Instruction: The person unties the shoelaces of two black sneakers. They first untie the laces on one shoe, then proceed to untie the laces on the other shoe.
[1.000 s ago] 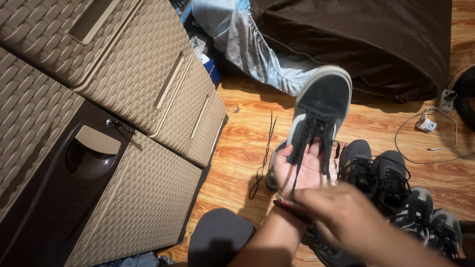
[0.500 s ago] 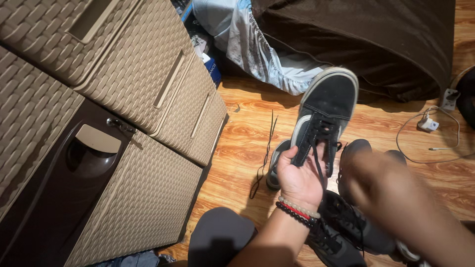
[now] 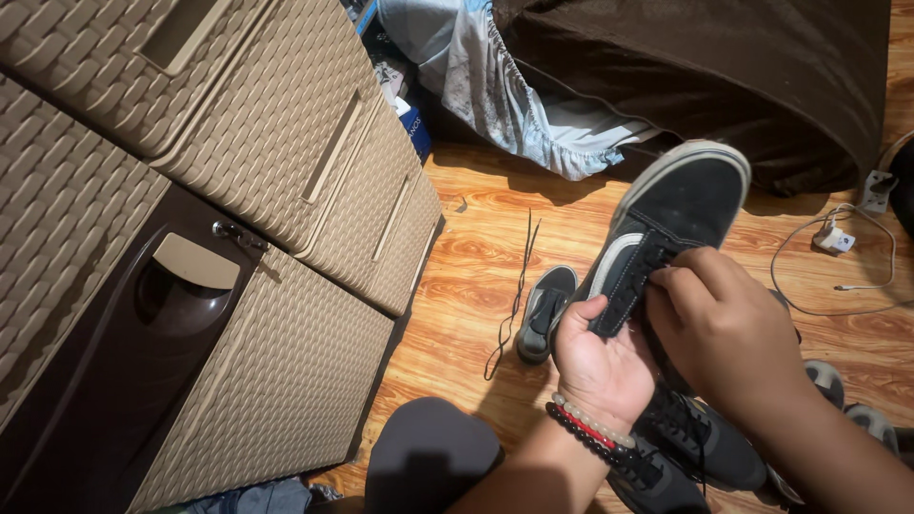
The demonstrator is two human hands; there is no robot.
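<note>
A black low-top sneaker [image 3: 681, 205] with a white sole rim and a pale side stripe is held up over the floor, toe pointing away to the upper right. My left hand [image 3: 600, 357], with bead bracelets on the wrist, grips it from below at the laced middle. My right hand [image 3: 724, 328] rests on top of the shoe with its fingertips pinching the black laces near the eyelets. A loose black shoelace [image 3: 514, 290] lies stretched on the wooden floor to the left.
A tall tan woven-pattern drawer cabinet [image 3: 190, 238] fills the left side. A small grey shoe [image 3: 545, 309] lies on the floor; several dark sneakers [image 3: 700, 443] sit at lower right. A brown cushion [image 3: 705, 67] and crumpled cloth lie behind. A white charger and cable [image 3: 838, 238] are at the right.
My right hand has come in from the right and settled on the sneaker's laces. The sneaker has shifted right and tilted, and the grey shoe on the floor shows more.
</note>
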